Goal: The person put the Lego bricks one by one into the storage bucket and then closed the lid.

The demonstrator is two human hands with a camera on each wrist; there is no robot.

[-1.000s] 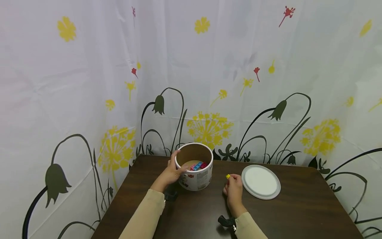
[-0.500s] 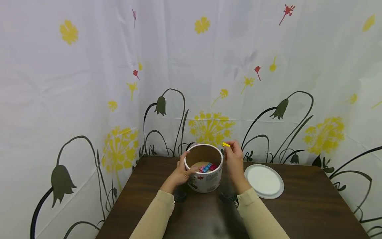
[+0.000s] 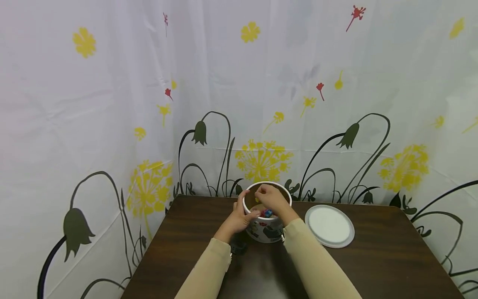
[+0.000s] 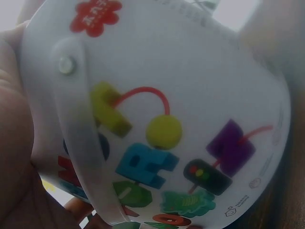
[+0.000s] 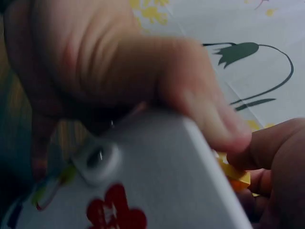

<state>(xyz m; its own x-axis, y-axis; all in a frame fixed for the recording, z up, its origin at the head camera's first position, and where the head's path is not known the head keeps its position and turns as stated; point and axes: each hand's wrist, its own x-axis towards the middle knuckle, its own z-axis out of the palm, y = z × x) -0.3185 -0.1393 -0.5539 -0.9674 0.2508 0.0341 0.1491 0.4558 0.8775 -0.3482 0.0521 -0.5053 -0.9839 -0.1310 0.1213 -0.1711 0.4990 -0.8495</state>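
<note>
A white printed tub [image 3: 258,233] stands on the dark wooden table, its round opening facing up and toward me. My left hand [image 3: 239,216] grips its left side, thumb over the near rim. Inside the opening, my right hand [image 3: 274,200] pinches a small yellow toy brick [image 5: 239,178] between thumb and fingers. Several coloured bricks [image 3: 267,213] lie at the bottom, pink, blue and red among them, partly hidden by the hands. In the left wrist view, the tub's handle strap [image 4: 76,129] hangs beside the left hand.
To the right of the tub, a round white lid [image 3: 330,225] lies on the table [image 3: 381,249]. A white curtain [image 3: 231,74] with flower prints hangs right behind the table's far edge. Each wrist wears a dark camera on a strap.
My right hand has carried the yellow brick from beside the lid, up past the tub's right rim and into its opening. The tub, still in my left hand, has shifted right.
</note>
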